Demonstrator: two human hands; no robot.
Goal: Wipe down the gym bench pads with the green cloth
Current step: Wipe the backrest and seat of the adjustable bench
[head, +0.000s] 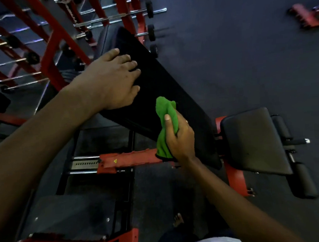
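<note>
A long black back pad (156,87) runs diagonally through the middle of the head view, with a smaller black seat pad (254,140) to its lower right. My left hand (112,82) lies flat on the upper left part of the back pad, fingers spread. My right hand (178,136) is closed around a bunched green cloth (167,118), held just over the lower edge of the back pad. Whether the cloth touches the pad is unclear.
The red bench frame (131,158) and its adjustment rail run under the pads. Black foam rollers (304,178) stick out at the right. Red racks with barbells (113,18) fill the upper left. A red machine (306,16) sits on the dark floor, top right. My bare foot (178,219) shows below.
</note>
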